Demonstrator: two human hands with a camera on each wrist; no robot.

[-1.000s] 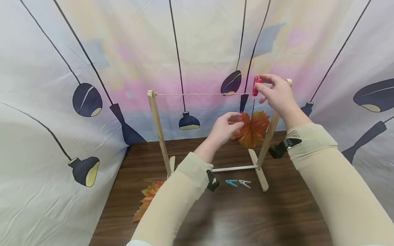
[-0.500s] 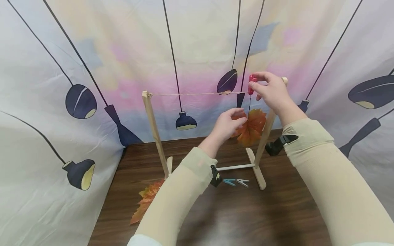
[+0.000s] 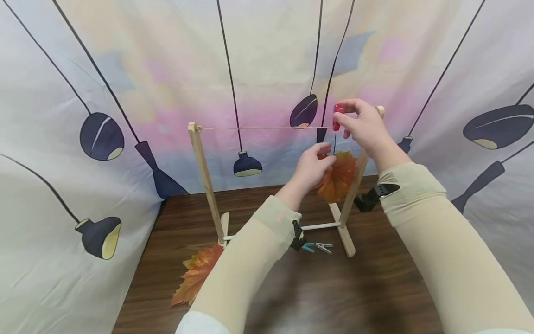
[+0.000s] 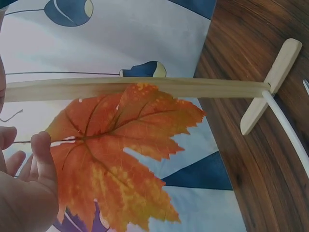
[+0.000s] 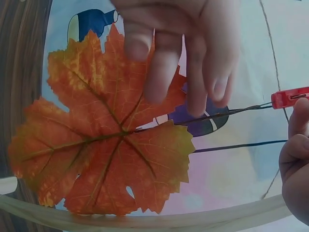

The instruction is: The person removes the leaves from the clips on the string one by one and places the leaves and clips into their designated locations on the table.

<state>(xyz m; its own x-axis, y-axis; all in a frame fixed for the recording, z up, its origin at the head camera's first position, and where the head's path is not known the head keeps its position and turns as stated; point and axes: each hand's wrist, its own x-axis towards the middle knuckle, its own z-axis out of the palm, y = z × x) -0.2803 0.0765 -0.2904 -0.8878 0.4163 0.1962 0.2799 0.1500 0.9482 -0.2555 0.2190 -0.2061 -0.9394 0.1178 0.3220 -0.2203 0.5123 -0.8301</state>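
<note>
My right hand (image 3: 369,130) pinches a red clothespin (image 3: 336,117) at the string (image 3: 267,128) of a wooden frame, near its right post. An orange artificial maple leaf (image 5: 96,145) hangs below the clothespin by its thin dark stem (image 5: 231,112). In the head view my left hand (image 3: 310,168) is beside the leaf's upper left part, partly covering it. The right wrist view shows that hand's loosely extended fingers (image 5: 161,72) over the leaf, near its stem. Whether they touch it I cannot tell.
A second autumn leaf (image 3: 198,273) lies on the dark wooden table (image 3: 317,297), partly behind my left sleeve. One blue clothespin (image 3: 308,247) and one white clothespin (image 3: 324,247) lie near the frame's right foot (image 3: 343,232). A printed curtain (image 3: 167,55) stands behind.
The head view has shifted, so the frame appears farther left. My left hand has risen slightly towards the leaf's stem. My right hand keeps its pinch on the red clothespin at the string.
</note>
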